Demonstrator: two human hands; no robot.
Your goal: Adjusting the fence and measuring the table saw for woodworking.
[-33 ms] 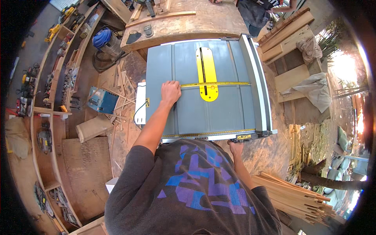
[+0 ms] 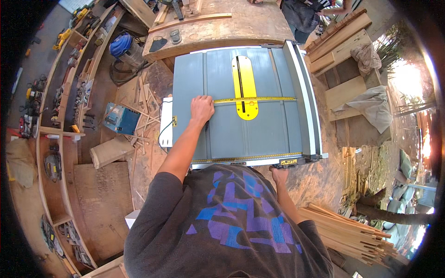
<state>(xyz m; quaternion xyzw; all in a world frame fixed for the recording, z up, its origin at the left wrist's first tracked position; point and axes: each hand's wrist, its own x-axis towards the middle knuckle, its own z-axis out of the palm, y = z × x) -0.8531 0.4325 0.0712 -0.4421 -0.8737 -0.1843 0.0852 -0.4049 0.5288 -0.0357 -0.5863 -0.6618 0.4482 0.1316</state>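
A grey table saw (image 2: 227, 134) stands before me, with a yellow throat plate (image 2: 248, 78) around its dark slot. My left hand (image 2: 202, 109) is closed over the near end of a yellow tape measure (image 2: 255, 98); its case is mostly hidden under the fingers. The blade of the tape runs straight to the right across the throat plate and meets the rip fence (image 2: 303, 99). At the saw's front edge my right hand (image 2: 279, 175) grips under the front end of the fence, at its handle; its fingertips are hidden.
Behind the saw is a wooden workbench (image 2: 259, 30). Left lie wood offcuts (image 2: 146, 111), a blue toolbox (image 2: 121, 118), a shop vacuum (image 2: 125, 48) and tool shelves (image 2: 55, 180). Stacked wood strips (image 2: 347, 231) lie at the lower right. Another person (image 2: 301, 16) is beyond the bench.
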